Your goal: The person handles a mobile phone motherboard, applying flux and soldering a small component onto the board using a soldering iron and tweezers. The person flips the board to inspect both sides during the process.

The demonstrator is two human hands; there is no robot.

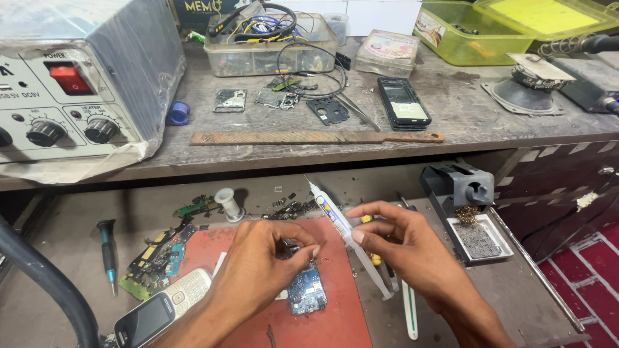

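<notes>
We see a two-level table (451, 116): an upper shelf along the far edge and a lower pull-out surface near us. On the shelf's left end stands a grey power unit (71, 84) with a red switch and two knobs; a long rusty file (316, 137) lies along the shelf's front edge, with a dark phone (403, 103) behind it. On the lower surface a red mat (335, 303) sits at the middle, and on it lies a blue board (307, 290), its long axis running from the near edge toward the far edge. Our left hand (261, 274) rests over the board's far end, fingers curled and pressed down on it, so it pins the board from the left side. Our right hand (406, 248) is just to the right of the board and pinches a syringe (345, 232) between thumb and fingertips. The syringe slants, its tip toward the far left and its plunger toward the near right edge, so the tip points up and away from the board, which lies below and left of the right hand. A white phone (161, 309) lies at the mat's near-left corner, a screwdriver (108, 251) farther left.
</notes>
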